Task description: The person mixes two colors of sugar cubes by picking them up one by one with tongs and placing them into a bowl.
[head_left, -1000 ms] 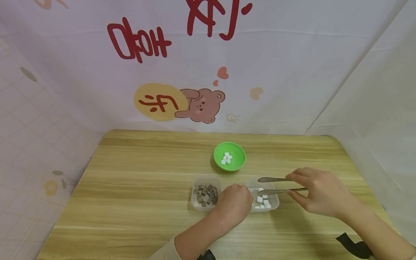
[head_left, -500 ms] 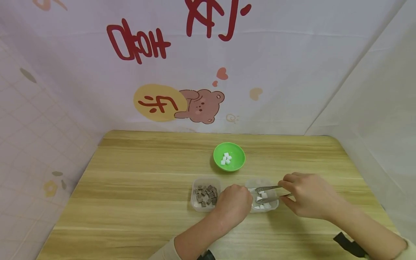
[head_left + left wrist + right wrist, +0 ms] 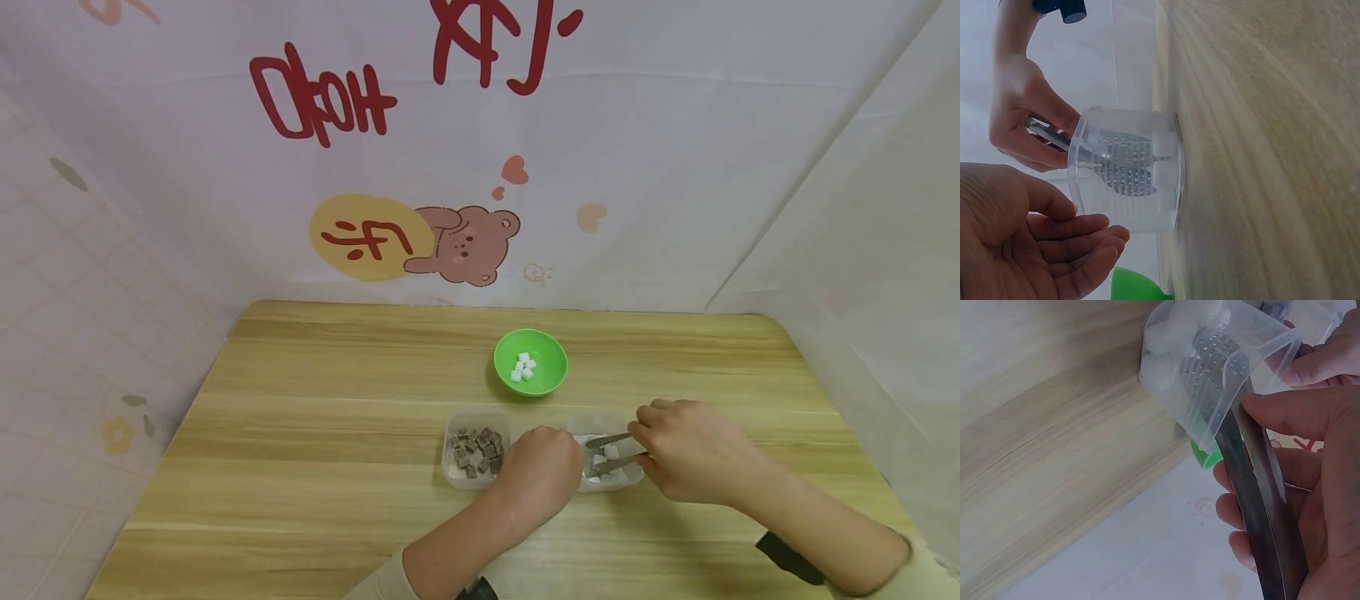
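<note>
My right hand (image 3: 693,454) grips metal tongs (image 3: 1250,487) with perforated heads. The heads are down inside a clear plastic container (image 3: 1166,169) that holds several white cubes (image 3: 611,452). They stand apart among the cubes; whether they touch one is hard to tell. My left hand (image 3: 542,471) pinches the rim of that same container on its left side, thumb and fingertips at the edge in the left wrist view. Behind, a green bowl (image 3: 551,379) has several white cubes (image 3: 523,367) in it.
A second clear container (image 3: 450,475) with several brown cubes (image 3: 477,450) stands left of my left hand, partly hidden by it. All of it sits on a wood-grain table (image 3: 300,467). A printed white curtain (image 3: 637,150) hangs behind the table's far edge.
The right hand has moved left and down, lowering the tongs from above the container into it. The tong heads have drawn somewhat closer together. My left hand stays in place.
</note>
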Demonstrator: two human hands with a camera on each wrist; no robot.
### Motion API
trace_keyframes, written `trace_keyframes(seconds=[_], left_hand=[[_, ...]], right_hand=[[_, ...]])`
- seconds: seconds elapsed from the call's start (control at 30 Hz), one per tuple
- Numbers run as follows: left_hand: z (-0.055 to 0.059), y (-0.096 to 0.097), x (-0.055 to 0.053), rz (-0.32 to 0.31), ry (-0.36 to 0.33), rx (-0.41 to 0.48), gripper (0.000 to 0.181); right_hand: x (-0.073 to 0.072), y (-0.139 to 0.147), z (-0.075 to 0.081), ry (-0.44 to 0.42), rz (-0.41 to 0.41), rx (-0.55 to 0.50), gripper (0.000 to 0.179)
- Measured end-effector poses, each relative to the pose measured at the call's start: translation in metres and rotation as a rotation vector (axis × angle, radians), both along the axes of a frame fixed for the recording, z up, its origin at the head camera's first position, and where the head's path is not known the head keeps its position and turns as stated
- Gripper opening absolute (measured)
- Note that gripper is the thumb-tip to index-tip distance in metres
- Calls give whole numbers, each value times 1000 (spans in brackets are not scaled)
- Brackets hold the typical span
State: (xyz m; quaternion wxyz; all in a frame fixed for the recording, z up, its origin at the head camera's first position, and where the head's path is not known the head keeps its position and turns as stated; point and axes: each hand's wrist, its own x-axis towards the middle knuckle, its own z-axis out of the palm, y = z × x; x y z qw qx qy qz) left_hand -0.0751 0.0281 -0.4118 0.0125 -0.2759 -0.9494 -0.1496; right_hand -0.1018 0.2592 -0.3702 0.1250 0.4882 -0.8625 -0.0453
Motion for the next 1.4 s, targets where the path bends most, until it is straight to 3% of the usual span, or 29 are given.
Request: trace_keyframes(seconds=[0.3,0.53,0.7,0.93,1.0,1.13,1.4], left_hand=[[-1,0,1,-17,75,-49,45],[1,-1,1,-8,36,-13,48],[0,-1,1,17,-13,57,49],[-1,0,2,25,-1,45,46],[0,0,2,25,-3,47,46],[0,0,2,35,-25,72,45],[1,0,3,58,-48,104,44]], right_hand=[[1,-5,-2,31,12,68,44],[0,-3,-2,45,36,50,43],[0,4,-4,22,18,-35,31],[3,17,-7,-17,-35,-199,15],[2,20,-6,-10,-35,-247,23],[1,22,-3,30,-45,-340,59],[-10,21,7,120,-80,-442,60]])
